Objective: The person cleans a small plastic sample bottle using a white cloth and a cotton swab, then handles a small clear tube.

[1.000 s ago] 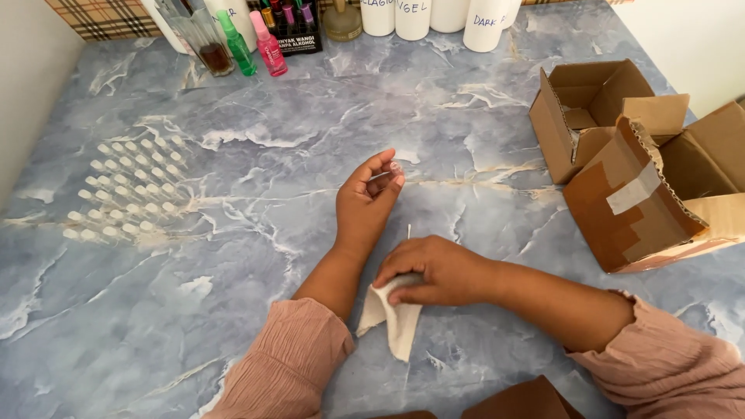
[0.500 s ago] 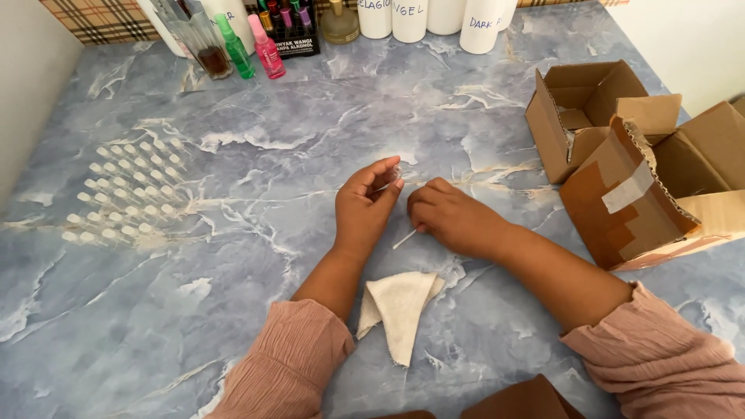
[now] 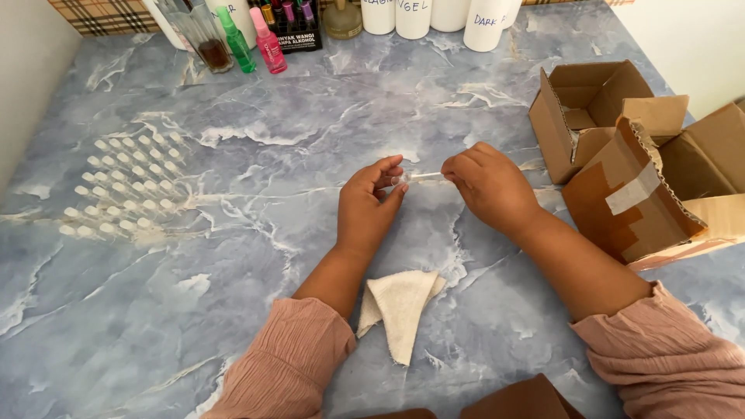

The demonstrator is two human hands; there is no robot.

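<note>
- Head view: my right hand [image 3: 490,186] had left the folded cream cloth [image 3: 400,306] on the desk [image 3: 310,116] and come up to the small clear vial [image 3: 419,178]. Both hands pinched it, the left hand [image 3: 368,206] at its other end.
- White labelled bottles [image 3: 485,23] lined the far edge; open brown cardboard boxes [image 3: 621,155] stood right; rows of tiny vials [image 3: 124,190] stood left.

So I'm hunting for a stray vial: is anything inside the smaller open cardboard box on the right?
The smaller cardboard box shows only bare brown walls and a folded inner flap. Its floor is hidden behind the front wall and the taped box, so a vial there cannot be ruled out.
</note>
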